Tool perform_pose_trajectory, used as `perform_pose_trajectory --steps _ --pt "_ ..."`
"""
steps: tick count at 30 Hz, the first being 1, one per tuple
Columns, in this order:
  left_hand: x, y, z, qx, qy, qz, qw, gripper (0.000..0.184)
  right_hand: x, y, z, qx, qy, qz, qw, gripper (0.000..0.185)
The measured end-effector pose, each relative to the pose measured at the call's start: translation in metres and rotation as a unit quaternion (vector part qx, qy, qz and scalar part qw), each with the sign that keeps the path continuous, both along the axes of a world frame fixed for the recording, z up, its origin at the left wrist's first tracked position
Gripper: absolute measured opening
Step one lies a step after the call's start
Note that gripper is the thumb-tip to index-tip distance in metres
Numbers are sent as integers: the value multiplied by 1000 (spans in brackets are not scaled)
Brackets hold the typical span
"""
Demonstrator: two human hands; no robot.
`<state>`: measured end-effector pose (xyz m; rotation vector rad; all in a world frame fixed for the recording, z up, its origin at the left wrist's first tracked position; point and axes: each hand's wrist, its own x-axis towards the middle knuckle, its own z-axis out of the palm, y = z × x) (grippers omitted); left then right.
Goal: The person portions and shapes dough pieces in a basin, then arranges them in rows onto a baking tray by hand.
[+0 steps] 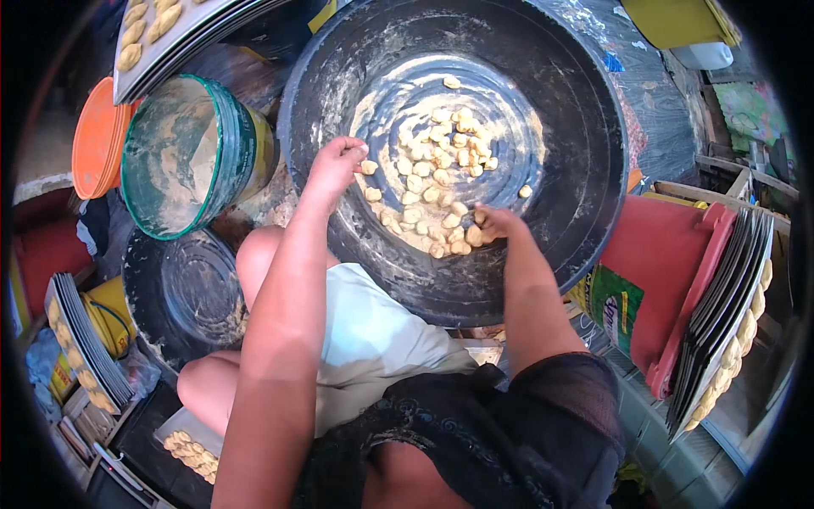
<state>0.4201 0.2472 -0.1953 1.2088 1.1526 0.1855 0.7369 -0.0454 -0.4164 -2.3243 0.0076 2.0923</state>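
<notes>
A wide black basin (585,161) holds many small dough pieces (441,153) on its floury bottom, most of them in a loose heap at the middle and near side. My left hand (337,165) is over the basin's left part, its fingers pressed together beside a dough piece (369,167); whether anything is between them is too small to tell. At the near right of the heap, my right hand (496,222) has its fingers bent against dough pieces (473,235), and its fingertips are partly hidden.
Left of the basin stand a green-rimmed bucket (174,161), an orange container (97,140) and a smaller black basin (199,284). Stacked trays with shaped dough are at the upper left (199,30), lower left (89,348) and right (721,339), beside a red bin (670,271).
</notes>
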Motion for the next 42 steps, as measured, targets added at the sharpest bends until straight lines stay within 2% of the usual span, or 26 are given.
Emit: perform_pose_trajectory --steps 3,4,5,6,7,8,10,12,13,14,17,20,21,22,23,24,26,29,32,33,36,37,40,42 --pt "4 2 2 2 7 -1 1000 26 -101 66 82 59 99 -82 990 103" --pt "5 2 3 3 9 -3 1000 26 -123 84 76 80 120 -29 989 104" --pt "6 1 0 4 4 3 1000 25 -141 100 62 117 123 83 982 106" --pt "6 1 -4 7 -2 11 1000 23 -156 118 51 161 104 199 961 108" --pt "4 2 -7 11 -6 20 1000 22 -165 135 50 200 81 265 940 110" --pt "2 3 -7 21 -3 19 1000 22 -165 143 26 258 66 228 936 95" --pt "-3 3 -7 40 5 20 999 23 -144 169 83 340 147 30 929 71" --pt "-5 4 -4 53 -5 32 998 23 -93 179 2 415 -148 59 896 55" --pt "-5 6 -7 58 -6 33 998 22 -95 181 18 372 -375 124 840 51" --pt "-4 6 -9 62 -8 34 997 22 -96 181 36 307 -581 181 732 46" --pt "2 2 -11 42 -1 24 999 21 -131 170 -3 291 -605 280 686 46" --pt "-2 4 -36 33 30 -38 998 29 -153 164 0 361 -381 192 829 40" --pt "-1 6 -40 30 55 -63 996 30 -156 168 5 417 -255 77 869 41" --pt "-3 7 -45 26 81 -87 993 31 -158 171 9 458 -118 -37 880 42" --pt "-4 4 -51 32 95 -90 991 40 -160 171 13 480 25 -149 864 43" --pt "1 -3 -43 -14 93 -71 993 51 -168 172 38 495 66 -179 848 43" --pt "5 -9 -7 -144 38 -58 987 49 -179 183 132 521 141 -244 806 43" --pt "3 -5 -28 -134 -89 -17 987 37 -172 186 189 594 169 -217 756 37" --pt "3 4 -4 -192 -109 58 974 28 -146 198 199 447 11 -179 876 33" --pt "3 3 -4 -200 -121 53 971 28 -145 201 215 442 -38 -101 891 34" --pt "3 2 -2 -224 -158 37 961 31 -154 200 191 671 6 -92 736 36" --pt "3 1 0 -217 -160 31 963 33 -153 199 193 630 85 -127 761 42" --pt "5 -3 4 -173 -144 10 974 37 -159 198 207 631 -16 -56 774 52" --pt "7 -8 5 -117 -103 -8 988 40 -157 190 229 658 2 44 752 60"
